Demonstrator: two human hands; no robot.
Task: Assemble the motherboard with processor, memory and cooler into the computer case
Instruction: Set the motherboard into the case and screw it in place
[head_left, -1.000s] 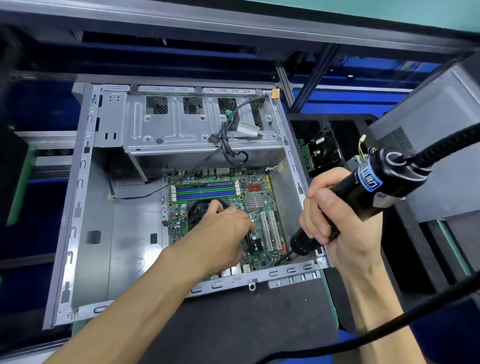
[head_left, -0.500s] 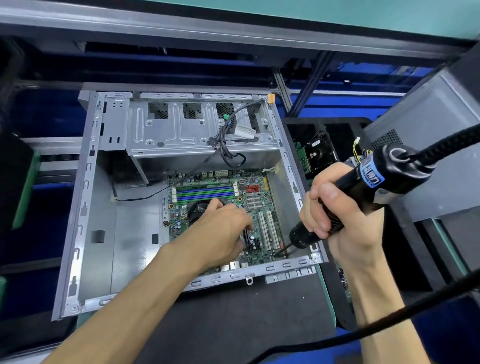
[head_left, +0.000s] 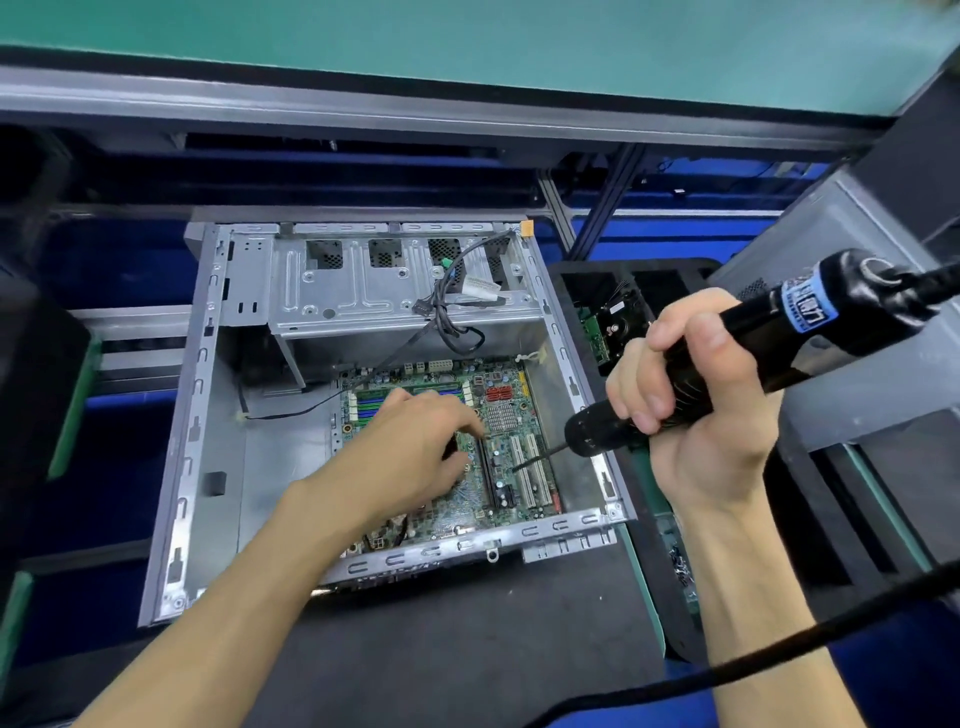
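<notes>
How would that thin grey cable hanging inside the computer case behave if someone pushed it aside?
The grey cable would probably flop and bend easily: it droops in loose loops over the metal bracket. It looks light, so a finger could likely shift it. It might spring partly back, since its upper end seems fixed near the case edge.

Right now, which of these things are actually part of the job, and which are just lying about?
In use:
open grey metal computer case
green motherboard
black electric screwdriver
left hand
right hand

Lying about:
black tray of parts
grey closed case
</notes>
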